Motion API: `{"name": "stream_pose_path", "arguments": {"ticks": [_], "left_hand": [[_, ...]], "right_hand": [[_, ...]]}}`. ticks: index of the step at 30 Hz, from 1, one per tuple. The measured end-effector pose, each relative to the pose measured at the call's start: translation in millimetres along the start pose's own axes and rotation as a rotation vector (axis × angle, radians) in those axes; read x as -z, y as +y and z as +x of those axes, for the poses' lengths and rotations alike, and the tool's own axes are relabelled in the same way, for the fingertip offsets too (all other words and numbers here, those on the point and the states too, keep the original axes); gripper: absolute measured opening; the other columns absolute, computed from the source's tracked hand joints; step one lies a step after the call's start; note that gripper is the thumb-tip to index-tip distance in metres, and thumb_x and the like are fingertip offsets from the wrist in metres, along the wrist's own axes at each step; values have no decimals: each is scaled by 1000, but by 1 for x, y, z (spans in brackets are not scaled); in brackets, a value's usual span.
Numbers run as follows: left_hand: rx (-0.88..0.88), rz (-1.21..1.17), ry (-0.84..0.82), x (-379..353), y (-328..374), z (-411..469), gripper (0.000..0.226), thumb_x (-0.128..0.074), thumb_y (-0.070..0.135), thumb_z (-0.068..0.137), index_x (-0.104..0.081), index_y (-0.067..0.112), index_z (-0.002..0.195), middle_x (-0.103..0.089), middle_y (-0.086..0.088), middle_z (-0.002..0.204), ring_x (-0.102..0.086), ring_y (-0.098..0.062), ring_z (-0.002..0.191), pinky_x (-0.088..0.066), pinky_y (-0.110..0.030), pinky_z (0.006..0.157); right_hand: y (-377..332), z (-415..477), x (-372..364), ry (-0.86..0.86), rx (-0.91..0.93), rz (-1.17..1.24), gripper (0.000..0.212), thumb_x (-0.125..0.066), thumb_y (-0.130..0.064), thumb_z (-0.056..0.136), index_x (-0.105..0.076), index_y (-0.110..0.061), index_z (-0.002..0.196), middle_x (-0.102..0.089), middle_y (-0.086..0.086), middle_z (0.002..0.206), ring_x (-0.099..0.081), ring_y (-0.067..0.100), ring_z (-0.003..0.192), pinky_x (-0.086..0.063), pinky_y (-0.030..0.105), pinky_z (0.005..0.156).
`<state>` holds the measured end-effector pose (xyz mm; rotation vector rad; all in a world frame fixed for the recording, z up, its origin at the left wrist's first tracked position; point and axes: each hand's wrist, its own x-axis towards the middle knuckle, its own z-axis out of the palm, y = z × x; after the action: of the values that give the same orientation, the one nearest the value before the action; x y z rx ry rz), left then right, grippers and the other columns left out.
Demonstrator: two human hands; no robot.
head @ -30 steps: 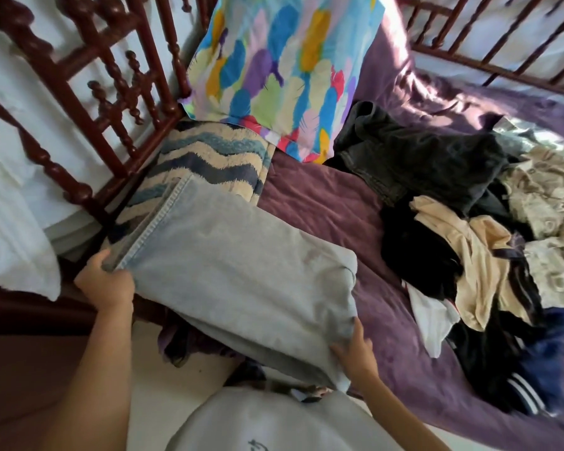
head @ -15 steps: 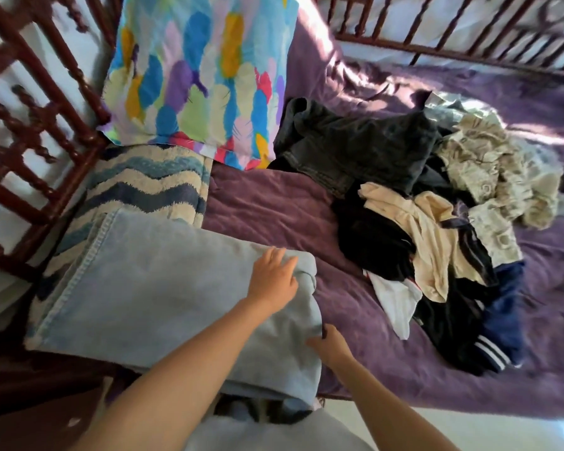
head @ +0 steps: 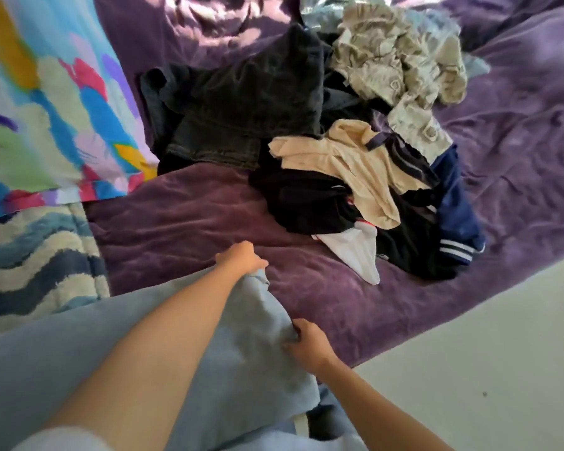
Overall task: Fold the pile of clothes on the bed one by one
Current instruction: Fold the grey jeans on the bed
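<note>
Since one second ago the left hand [head: 241,260] has crossed to the far right corner of the folded light blue jeans [head: 248,346] and grips it. The right hand [head: 306,345] pinches their near edge. The jeans lie at the near edge of the bed, on its purple blanket [head: 183,229]. The pile of clothes [head: 355,164] lies further back, apart from the jeans. A colourful pillow [head: 46,109] is at left, and a pale floor [head: 469,353] at right.

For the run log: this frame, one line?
folding light blue jeans | left hand: grips far corner | right hand: pinches near edge | clothes pile: unfolded
</note>
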<state>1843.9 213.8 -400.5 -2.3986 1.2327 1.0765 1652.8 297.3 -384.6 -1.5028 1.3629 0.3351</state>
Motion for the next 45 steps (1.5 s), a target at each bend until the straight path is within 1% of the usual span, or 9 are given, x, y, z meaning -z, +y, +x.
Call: {"name": "stream_pose_path", "arguments": {"ticks": [8,12,16,21,25,30,35,40,45], "left_hand": [[99,-827,332,65,-17,46,24,-54,12,87,-65,-8,82,-71,-20,76,-65,-41,91,-47,-33,62],[8,-883,452,132,-30,37,31,-49,14,94,-56,10,64,-63,0,48,-64,-11,52,-49,-19,54],[-180,-670,464,77,-25,-5,21,-50,16,92,-65,2,99,-66,-18,105,-59,-34,101,-45,-37,87],[-266,-195,710,-26,-72,-81,48,-43,31,79,-67,2,108,-66,-22,105,-64,-42,92,-53,-48,72],[-92,-146,432,-88,-105,-141,61,-31,42,79,-67,5,111,-64,-24,114,-62,-43,103,-52,-53,78],[40,-944,206,-85,-129,-182,39,-33,32,101,-57,10,122,-51,-15,136,-46,-17,124,-31,-30,110],[10,-2082,321,-27,-158,-251,49,-21,29,102,-66,18,85,-70,-1,73,-67,-3,61,-51,-14,52],[32,-2406,573,-41,-237,-289,86,-49,68,74,-40,13,139,-52,-16,133,-48,-32,123,-40,-42,98],[92,-2423,556,-59,-275,-303,76,-40,68,80,-65,5,115,-70,-18,102,-69,-29,87,-54,-38,70]], "right_hand": [[17,-16,19,-207,-6,-46,40,-51,-6,85,-42,-12,123,-45,-1,108,-44,16,96,-38,25,79],[22,-26,9,-129,-147,165,21,-47,3,82,-51,-16,90,-50,-3,85,-48,13,80,-42,20,64],[-4,-26,21,-99,-137,245,25,-49,-1,86,-44,-18,68,-44,-6,66,-41,4,58,-37,14,50],[-36,-30,39,-103,-33,291,10,-49,-4,86,-56,-8,94,-60,5,88,-58,15,75,-52,24,66],[-83,-42,47,-129,81,341,9,-49,1,86,-57,-4,88,-63,7,79,-61,15,64,-53,23,53],[-159,-68,15,-251,307,228,47,-58,-13,74,-49,-1,118,-63,11,102,-64,26,91,-56,39,78],[-236,-108,-43,-464,527,86,38,-52,-2,90,-36,-17,120,-58,7,89,-59,17,68,-51,21,50],[-274,-129,-125,-529,610,-83,38,-54,-11,90,-40,-9,124,-56,16,95,-55,23,73,-44,24,45],[-263,-123,-174,-627,634,-282,54,-46,-11,97,-22,-7,145,-53,11,112,-51,9,79,-41,10,62]]}}
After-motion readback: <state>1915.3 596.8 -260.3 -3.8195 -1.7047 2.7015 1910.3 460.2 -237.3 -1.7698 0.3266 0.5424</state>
